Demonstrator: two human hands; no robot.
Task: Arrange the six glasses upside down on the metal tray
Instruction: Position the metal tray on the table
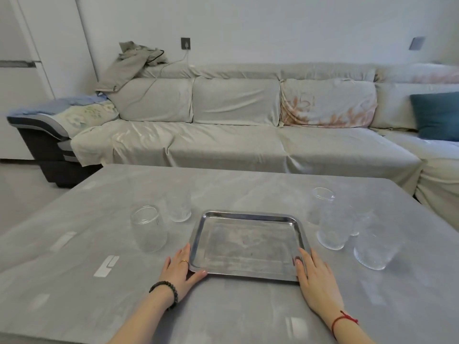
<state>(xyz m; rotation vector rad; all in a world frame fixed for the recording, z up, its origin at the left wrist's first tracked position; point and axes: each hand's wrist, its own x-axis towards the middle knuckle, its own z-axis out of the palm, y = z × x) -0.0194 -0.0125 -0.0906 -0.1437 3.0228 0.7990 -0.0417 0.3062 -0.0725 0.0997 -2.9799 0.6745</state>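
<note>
On the grey table, flat open left hand and right hand steady the empty metal tray; next, fetch and invert a glass.

A big gray table fills the bottom. At 12 o'clock a long sofa wears a pale cover. A blue pillow sits at 3 o'clock. The wall is white.

no readable text, label or number anywhere (faint marks on the glasses stay illegible).
</note>
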